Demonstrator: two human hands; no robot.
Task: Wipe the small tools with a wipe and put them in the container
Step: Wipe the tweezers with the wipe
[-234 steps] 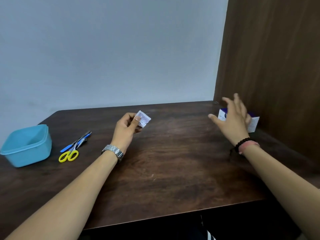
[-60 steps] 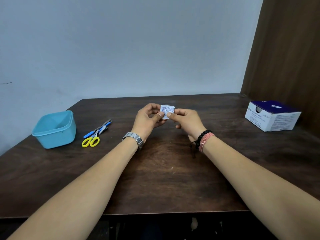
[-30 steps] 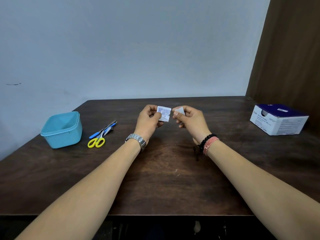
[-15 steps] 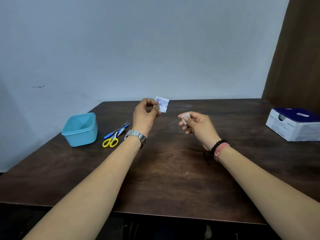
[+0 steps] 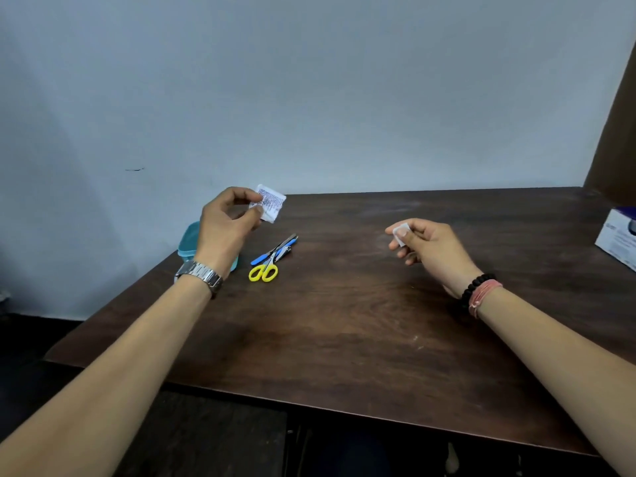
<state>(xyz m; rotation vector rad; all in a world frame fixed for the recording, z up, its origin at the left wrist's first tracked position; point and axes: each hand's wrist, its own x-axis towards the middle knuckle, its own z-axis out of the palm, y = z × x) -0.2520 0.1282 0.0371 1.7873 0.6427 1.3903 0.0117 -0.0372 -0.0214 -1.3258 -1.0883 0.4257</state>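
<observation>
My left hand (image 5: 225,227) pinches a small printed white wrapper (image 5: 272,203) between thumb and forefinger, raised above the table's far left. My right hand (image 5: 426,247) holds a small folded white wipe (image 5: 401,232) at its fingertips, over the middle of the table. The small tools lie in a bunch on the table: yellow-handled scissors (image 5: 265,270), a blue-handled tool (image 5: 261,259) and a metal clipper (image 5: 285,250). The light blue container (image 5: 187,244) stands behind my left wrist, mostly hidden by it.
A white and dark blue cardboard box (image 5: 619,241) sits at the table's right edge, cut off by the frame. A brown wooden panel (image 5: 616,132) rises at the far right. The dark wooden table (image 5: 344,321) ends at a pale wall behind.
The wrapper was torn and the wipe pulled out; my hands have moved apart, left with the wrapper, right with the wipe. The view has swung left, so the box slid toward the right edge.
</observation>
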